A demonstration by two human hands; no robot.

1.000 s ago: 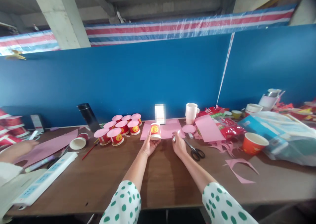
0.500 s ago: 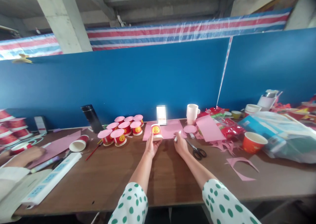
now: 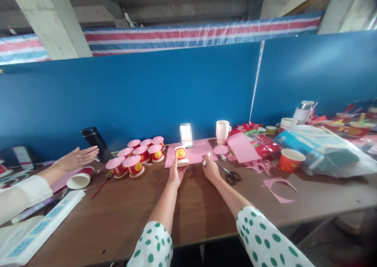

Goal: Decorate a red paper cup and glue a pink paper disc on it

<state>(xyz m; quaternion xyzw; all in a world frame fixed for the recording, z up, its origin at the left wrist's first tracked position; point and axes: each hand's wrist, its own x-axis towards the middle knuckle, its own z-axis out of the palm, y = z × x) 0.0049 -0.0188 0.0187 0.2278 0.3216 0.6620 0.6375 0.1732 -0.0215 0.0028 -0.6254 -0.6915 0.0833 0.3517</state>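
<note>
My left hand is wrapped round a red paper cup with a round yellow emblem. The cup is upside down, its wide rim at the bottom, just above the table. To the right of it, my right hand is closed round a small white tube with a pointed tip; most of the tube is hidden by the fingers. Behind both hands lies a pink sheet of paper. Scissors with black handles lie right of my right hand, near a pink paper disc.
Several upturned cups topped with pink discs stand at left, beside a red paintbrush. A co-worker's hand reaches in past a black flask. White stacked cups, paper scraps and a plastic bag are at right.
The view has turned slightly right. The co-worker's hand has risen from the table and stretched out toward the flask. My hands keep their holds on the cup and the tube.
</note>
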